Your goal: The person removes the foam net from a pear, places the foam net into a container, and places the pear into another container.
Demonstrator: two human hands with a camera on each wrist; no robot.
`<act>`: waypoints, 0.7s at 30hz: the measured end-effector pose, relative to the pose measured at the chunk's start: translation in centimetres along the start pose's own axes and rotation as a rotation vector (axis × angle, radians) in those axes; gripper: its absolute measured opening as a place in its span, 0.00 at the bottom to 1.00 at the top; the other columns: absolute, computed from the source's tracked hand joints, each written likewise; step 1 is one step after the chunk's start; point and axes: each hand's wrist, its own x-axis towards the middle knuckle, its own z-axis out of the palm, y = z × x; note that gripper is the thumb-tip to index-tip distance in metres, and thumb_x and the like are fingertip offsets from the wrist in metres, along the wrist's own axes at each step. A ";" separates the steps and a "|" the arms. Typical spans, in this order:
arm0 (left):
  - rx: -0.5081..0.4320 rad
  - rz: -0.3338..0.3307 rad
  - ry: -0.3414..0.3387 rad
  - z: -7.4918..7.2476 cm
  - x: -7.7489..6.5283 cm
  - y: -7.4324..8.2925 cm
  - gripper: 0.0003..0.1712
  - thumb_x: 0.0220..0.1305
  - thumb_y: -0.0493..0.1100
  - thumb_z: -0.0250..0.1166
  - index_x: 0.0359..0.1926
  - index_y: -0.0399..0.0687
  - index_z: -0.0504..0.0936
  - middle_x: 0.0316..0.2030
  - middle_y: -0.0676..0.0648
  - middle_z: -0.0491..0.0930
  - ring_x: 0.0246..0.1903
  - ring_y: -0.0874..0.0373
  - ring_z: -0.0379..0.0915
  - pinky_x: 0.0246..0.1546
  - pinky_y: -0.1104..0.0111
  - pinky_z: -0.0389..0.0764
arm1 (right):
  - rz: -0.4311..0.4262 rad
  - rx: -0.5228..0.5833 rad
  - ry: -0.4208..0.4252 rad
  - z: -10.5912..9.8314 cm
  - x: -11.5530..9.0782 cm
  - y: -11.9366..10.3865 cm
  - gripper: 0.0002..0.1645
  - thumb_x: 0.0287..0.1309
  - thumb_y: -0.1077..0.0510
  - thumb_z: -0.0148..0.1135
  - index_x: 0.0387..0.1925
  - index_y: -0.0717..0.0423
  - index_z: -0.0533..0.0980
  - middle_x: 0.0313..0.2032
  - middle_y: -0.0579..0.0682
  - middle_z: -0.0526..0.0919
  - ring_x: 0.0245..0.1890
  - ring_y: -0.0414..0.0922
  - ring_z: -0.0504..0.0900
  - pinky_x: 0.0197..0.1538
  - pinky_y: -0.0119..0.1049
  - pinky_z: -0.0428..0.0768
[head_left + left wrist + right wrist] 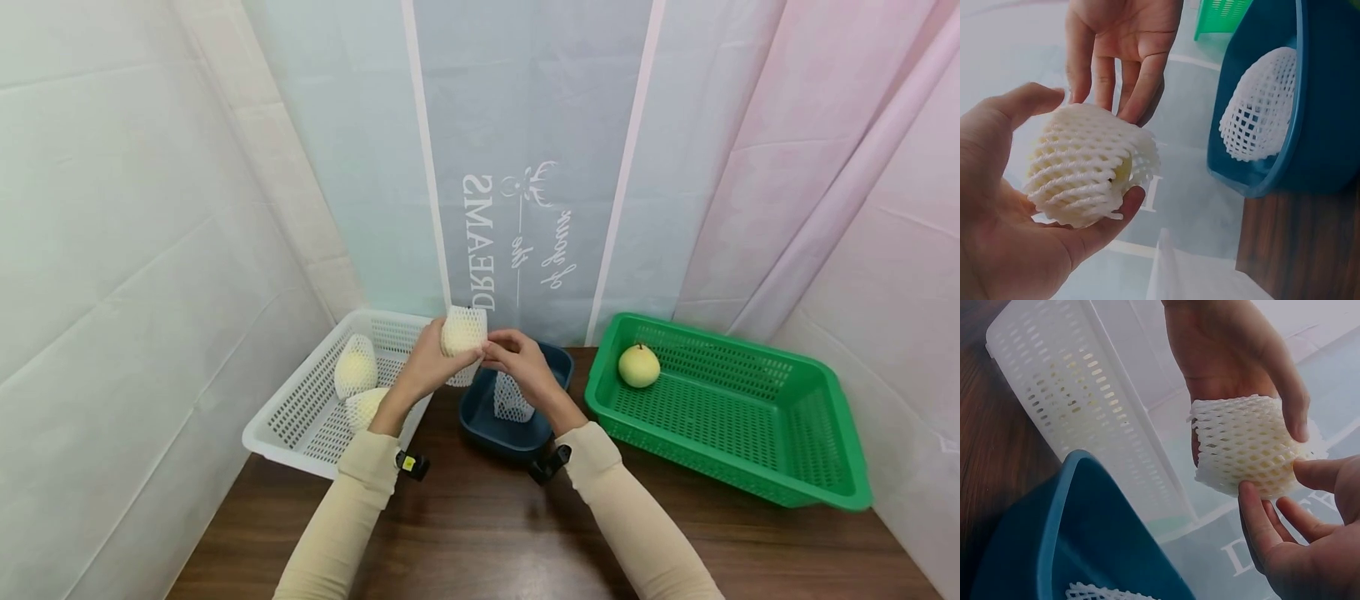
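My left hand (429, 360) holds a pale yellow pear (463, 335) wrapped in a white foam net (1079, 159), thumb on one side and fingers on the other. Through a gap in the mesh, a bit of the fruit's skin shows in the left wrist view. From the other side my right hand (1316, 531) pinches the net at one end of the pear between thumb and fingers. Both hands are raised above the dark blue basin (491, 442) and the near edge of the white basket (288, 454). An empty-looking foam net (512, 400) lies in the basin.
Two net-wrapped pears (356, 367) lie in the white basket at left, one partly behind my left wrist. A bare pear (639, 366) sits in the green basket (720, 467) at right. All stand on a brown wooden table (480, 533) against a printed cloth (525, 100).
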 end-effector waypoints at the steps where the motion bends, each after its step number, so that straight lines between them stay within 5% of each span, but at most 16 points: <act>1: 0.004 -0.005 0.000 0.0 -0.1 0.0 0.44 0.67 0.54 0.74 0.76 0.41 0.67 0.60 0.40 0.77 0.49 0.48 0.79 0.47 0.55 0.83 | 0.002 -0.007 0.003 -0.1 -0.1 0.0 0.23 0.77 0.55 0.63 0.65 0.64 0.74 0.55 0.59 0.80 0.51 0.46 0.87 0.63 0.47 0.84; 11: -0.045 -0.017 -0.011 0.9 -1.5 0.6 0.45 0.73 0.49 0.67 0.82 0.43 0.58 0.71 0.38 0.70 0.60 0.42 0.77 0.58 0.45 0.81 | -0.004 -0.019 -0.009 -1.3 -1.3 -0.4 0.24 0.77 0.55 0.63 0.65 0.64 0.75 0.56 0.61 0.81 0.51 0.46 0.88 0.68 0.57 0.79; 21: -0.099 -0.036 0.016 2.0 -2.3 1.0 0.45 0.72 0.51 0.70 0.81 0.43 0.60 0.71 0.38 0.71 0.62 0.43 0.76 0.59 0.46 0.81 | -0.022 -0.089 -0.020 -2.2 -2.4 -0.6 0.26 0.77 0.53 0.63 0.66 0.64 0.74 0.60 0.63 0.79 0.53 0.48 0.88 0.65 0.53 0.83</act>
